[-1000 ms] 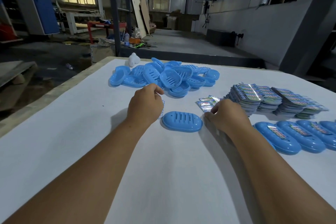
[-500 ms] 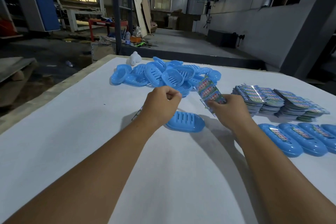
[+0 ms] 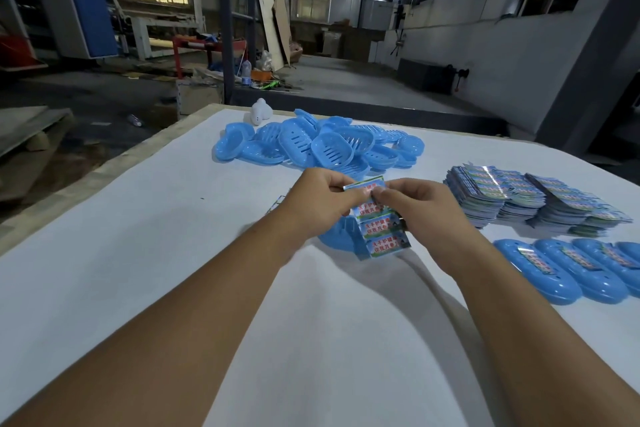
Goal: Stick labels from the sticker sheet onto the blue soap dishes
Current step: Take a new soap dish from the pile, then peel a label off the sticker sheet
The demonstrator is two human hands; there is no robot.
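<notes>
Both hands up over the white table [image 3: 138,270], working one sticker sheet [image 3: 382,230] between them. Left hand [image 3: 320,203] pinches the top label [image 3: 363,185] at the sheet's upper edge, fingers curled around it; that label looks bent away from the rest of the strip. Right hand [image 3: 424,211] grips the sheet from the right side, thumb and fingers curled on it near the top; the lower part with three printed labels hangs down tilted toward the camera. Sheet is held in the air right above a single blue soap dish [image 3: 337,236], which sits on the table mostly hidden behind the hands and sheet; can't tell if the sheet touches it. Pile of unlabeled blue soap dishes [image 3: 322,146] heaped at the far side of the table, a small white object [image 3: 260,112] just beside it at the far edge. Stacks of sticker sheets [image 3: 526,199] fanned out on the right. Nearer on the right, a row of labeled soap dishes [image 3: 568,270] lying upside down side by side, each with a label on its back, running off the right edge of view. Workshop floor and machinery beyond the table
</notes>
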